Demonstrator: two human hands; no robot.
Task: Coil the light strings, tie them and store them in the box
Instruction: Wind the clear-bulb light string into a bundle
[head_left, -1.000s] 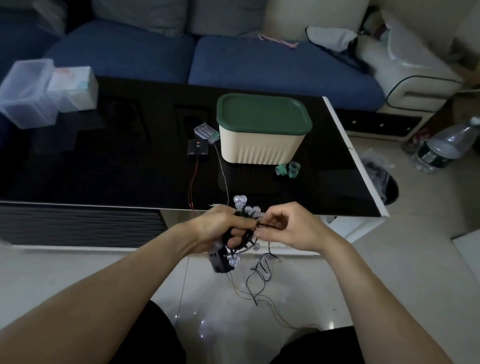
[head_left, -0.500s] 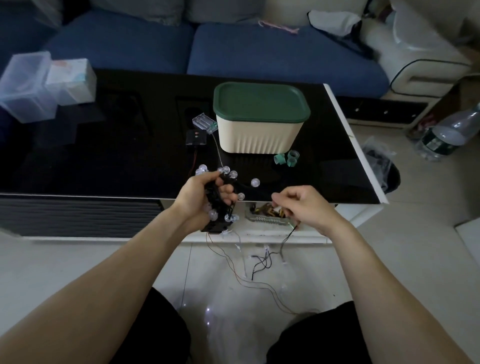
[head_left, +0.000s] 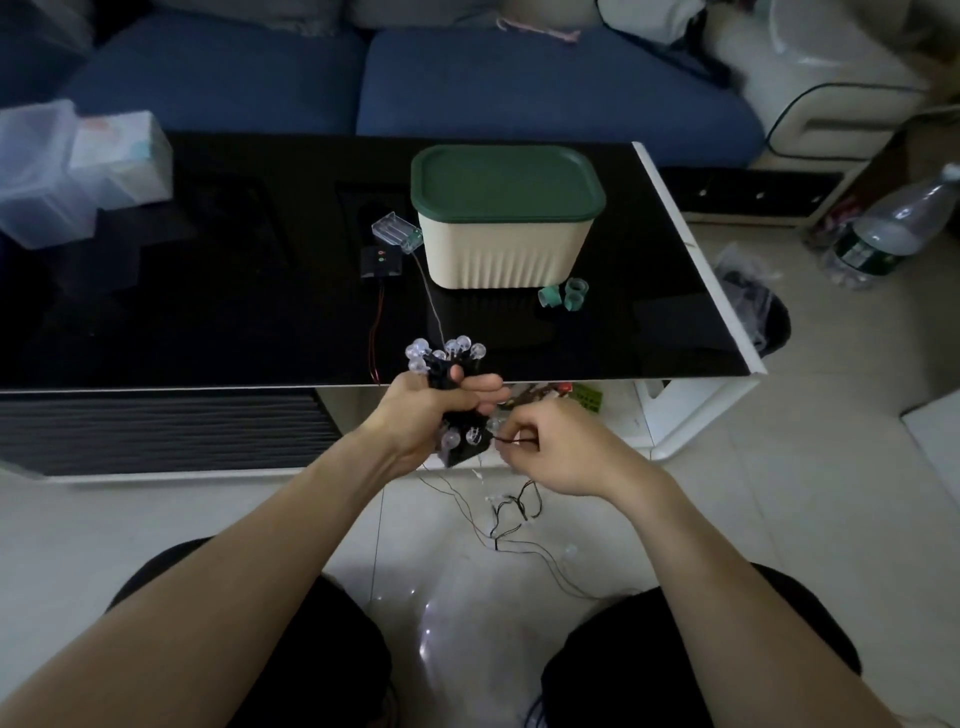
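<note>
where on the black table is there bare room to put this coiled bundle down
Bare glass spans the near edge of the table, left of the red wire, and right of the green rings. It is crowded around the black battery pack, the clear case and the box.

No text can be read — the bottle (head_left: 893, 228) label and the table's boxes are too blurred.

1 head-worn camera looks forward and down (wide-angle), close above the table (head_left: 208, 322)
</note>
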